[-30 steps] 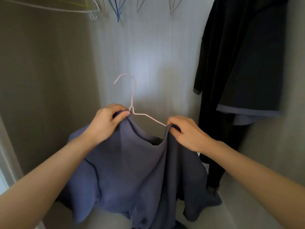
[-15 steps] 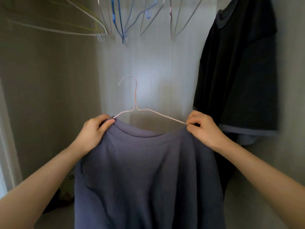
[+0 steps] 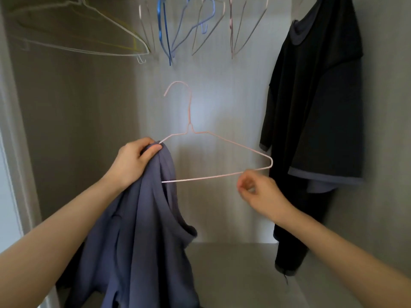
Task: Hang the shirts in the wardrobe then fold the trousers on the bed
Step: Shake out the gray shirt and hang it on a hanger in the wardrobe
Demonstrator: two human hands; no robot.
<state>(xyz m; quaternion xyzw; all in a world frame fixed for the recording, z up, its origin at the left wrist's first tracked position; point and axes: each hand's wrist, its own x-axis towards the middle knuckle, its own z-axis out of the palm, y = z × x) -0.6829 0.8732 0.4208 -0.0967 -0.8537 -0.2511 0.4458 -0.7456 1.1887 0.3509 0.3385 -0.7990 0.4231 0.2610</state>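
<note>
Since the frame half a second ago, the blue shirt [image 3: 138,230] has slid off the right arm of the pink hanger [image 3: 189,125], and the right hand [image 3: 255,192] has let go of that side. Nearest, I record the left hand [image 3: 133,162] clamped on the bunched shirt at the hanger's left end, fingers and thumb curled round the fabric. The shirt hangs from there in a gathered column on the left. The right hand sits just below the bare bottom bar near its right corner. Its fingers are curled but blurred, so I cannot tell whether they pinch the wire. Farther right, a black shirt [image 3: 315,103] hangs in the wardrobe [image 3: 111,96]. Farthest, empty hangers [image 3: 164,30] line the top.
</note>
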